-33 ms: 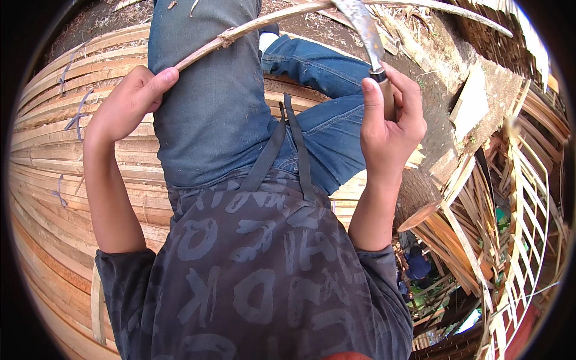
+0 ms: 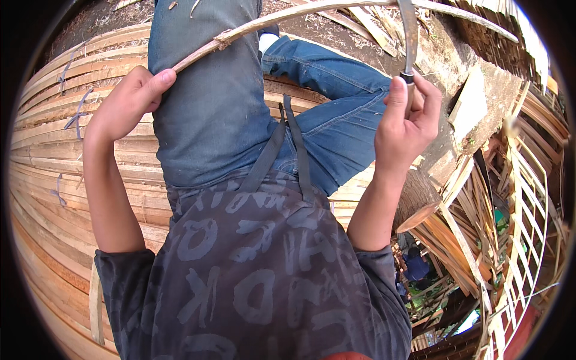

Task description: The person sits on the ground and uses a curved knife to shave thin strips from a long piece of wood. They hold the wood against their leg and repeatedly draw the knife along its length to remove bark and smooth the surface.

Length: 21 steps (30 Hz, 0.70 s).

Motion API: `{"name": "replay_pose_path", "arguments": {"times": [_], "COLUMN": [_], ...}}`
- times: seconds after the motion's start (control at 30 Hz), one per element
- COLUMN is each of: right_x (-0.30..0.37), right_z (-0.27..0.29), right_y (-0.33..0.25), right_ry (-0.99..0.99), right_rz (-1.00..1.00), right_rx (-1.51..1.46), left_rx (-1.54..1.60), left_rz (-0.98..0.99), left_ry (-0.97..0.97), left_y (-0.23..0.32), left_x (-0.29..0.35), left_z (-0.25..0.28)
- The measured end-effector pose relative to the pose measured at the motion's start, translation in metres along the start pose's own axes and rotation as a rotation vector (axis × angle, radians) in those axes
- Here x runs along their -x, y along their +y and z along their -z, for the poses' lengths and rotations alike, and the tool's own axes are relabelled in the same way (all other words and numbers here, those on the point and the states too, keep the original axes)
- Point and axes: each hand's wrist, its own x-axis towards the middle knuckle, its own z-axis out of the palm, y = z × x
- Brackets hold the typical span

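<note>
A long, thin, bowed wooden stick (image 2: 282, 19) with a knot near its left part runs over my thigh toward the upper right. My left hand (image 2: 133, 102) pinches its near left end between thumb and fingers. My right hand (image 2: 409, 120) is wrapped round the dark handle of a curved knife (image 2: 410, 42), held upright. The metal blade meets the stick right of its middle, and its tip is cut off by the picture's upper edge.
Bundled wooden slats (image 2: 66, 144) lie under and left of me. A cut log (image 2: 420, 207) sits by my right forearm, with a pile of split strips (image 2: 456, 246) behind it. A slatted lattice (image 2: 522, 240) stands at the right. Shavings litter the ground (image 2: 324, 30).
My right hand and the knife have moved to the right along the stick. My left hand holds its place, and the stick's far end has shifted slightly.
</note>
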Motion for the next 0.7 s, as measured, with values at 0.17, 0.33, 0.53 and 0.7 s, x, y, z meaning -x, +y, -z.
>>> {"name": "replay_pose_path", "arguments": {"times": [0.17, 0.33, 0.53, 0.7], "right_x": [-0.009, 0.005, -0.003, -0.023], "right_z": [0.022, 0.004, 0.006, 0.031], "right_y": [0.017, -0.010, -0.015, 0.018], "right_ry": [0.015, -0.002, 0.004, 0.177], "right_rz": [-0.067, -0.119, -0.018, -0.013], "right_rx": [0.129, 0.064, 0.122, 0.234], "left_rx": [-0.010, 0.043, 0.069, 0.042], "left_rz": [0.041, 0.107, 0.132, 0.087], "left_ry": [0.044, 0.075, 0.171, 0.051], "left_y": [0.000, -0.011, -0.015, -0.015], "left_x": [0.000, -0.004, 0.003, -0.002], "left_z": [0.000, -0.001, -0.007, 0.000]}}
